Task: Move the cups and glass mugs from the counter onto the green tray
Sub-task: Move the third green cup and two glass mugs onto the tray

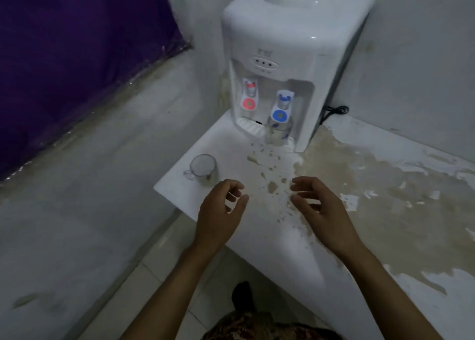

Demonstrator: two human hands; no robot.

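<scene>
A clear glass mug [203, 169] with its handle to the left stands upright near the left corner of the white counter [231, 146]. A second clear glass [279, 132] with blue dots stands on the drip tray under the blue tap of the water dispenser [285, 56]. My left hand [221, 215] hovers just right of and below the mug, fingers curled and apart, holding nothing. My right hand [318, 211] hovers over the counter's front part, fingers apart, empty. No green tray is in view.
The counter's paint is flaked and stained brown to the right [372, 185]. A black cable [334, 110] runs behind the dispenser. A purple sheet [77, 44] covers the wall at left. The counter's left edge drops to a tiled floor [205, 275].
</scene>
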